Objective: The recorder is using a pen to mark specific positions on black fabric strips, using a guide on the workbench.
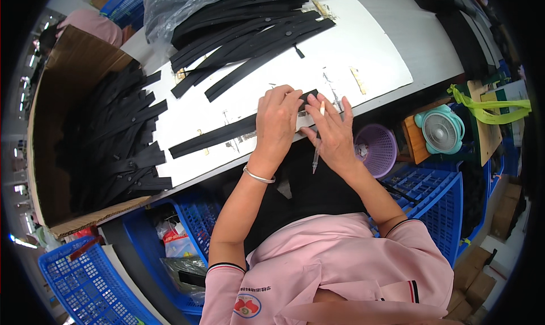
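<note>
Fingers (292,99) of the left hand (275,121) are crossing the black strip (221,134), grip unclear, right hand (336,142) is clasping a pen (316,156), and strip should be lying flat.

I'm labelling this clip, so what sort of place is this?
Probably a garment-parts workshop: black strips lie piled on a white board, more fill a cardboard box, and blue plastic baskets stand near the table.

The strip (218,136) is black, the board (381,46) white, the bin (387,148) purple, the shirt (335,237) pink.
</note>
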Demonstrator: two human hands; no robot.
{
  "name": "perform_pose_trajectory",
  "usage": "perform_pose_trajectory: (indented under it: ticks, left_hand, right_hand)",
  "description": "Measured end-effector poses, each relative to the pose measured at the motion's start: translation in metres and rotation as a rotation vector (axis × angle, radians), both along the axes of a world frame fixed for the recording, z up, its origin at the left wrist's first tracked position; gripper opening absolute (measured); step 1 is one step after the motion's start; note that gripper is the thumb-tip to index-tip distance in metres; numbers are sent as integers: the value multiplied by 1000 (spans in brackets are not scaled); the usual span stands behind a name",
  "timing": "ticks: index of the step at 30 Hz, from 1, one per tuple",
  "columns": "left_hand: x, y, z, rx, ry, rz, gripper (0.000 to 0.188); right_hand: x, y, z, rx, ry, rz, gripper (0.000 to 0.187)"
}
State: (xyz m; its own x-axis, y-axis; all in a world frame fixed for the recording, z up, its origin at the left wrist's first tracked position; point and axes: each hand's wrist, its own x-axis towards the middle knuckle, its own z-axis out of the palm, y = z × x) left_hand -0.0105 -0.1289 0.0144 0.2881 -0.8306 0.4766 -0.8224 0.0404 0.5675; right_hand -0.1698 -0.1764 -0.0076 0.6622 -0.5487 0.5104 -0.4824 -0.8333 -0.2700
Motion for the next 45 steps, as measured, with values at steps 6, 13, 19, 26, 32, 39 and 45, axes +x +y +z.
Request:
perform_pose_trajectory:
  ticks: [6,13,19,26,32,39,45]
  left_hand:
    - [4,41,-9,47,-164,184,25]
    - [11,95,-19,189,-170,299,43]
    - [22,122,-21,260,-145,411,59]
    - [21,137,-25,285,-168,451,65]
    - [23,137,-33,215,-128,442,75]
    - [23,138,-31,217,-104,459,76]
    - [22,135,-26,217,-90,455,75]
  right_hand:
    - [-40,-46,-10,-58,-67,-110,53]
    - [-51,-60,-16,-30,-54,-134,45]
    - [-54,-59,-16,-171,45,-229,44]
    - [-53,-59,-5,-66,60,-204,42]
    - [-8,-39,37,491,-335,-51,40]
    - [91,10,55,1036,-352,269,27]
    - [129,22,21,974,-303,361,17]
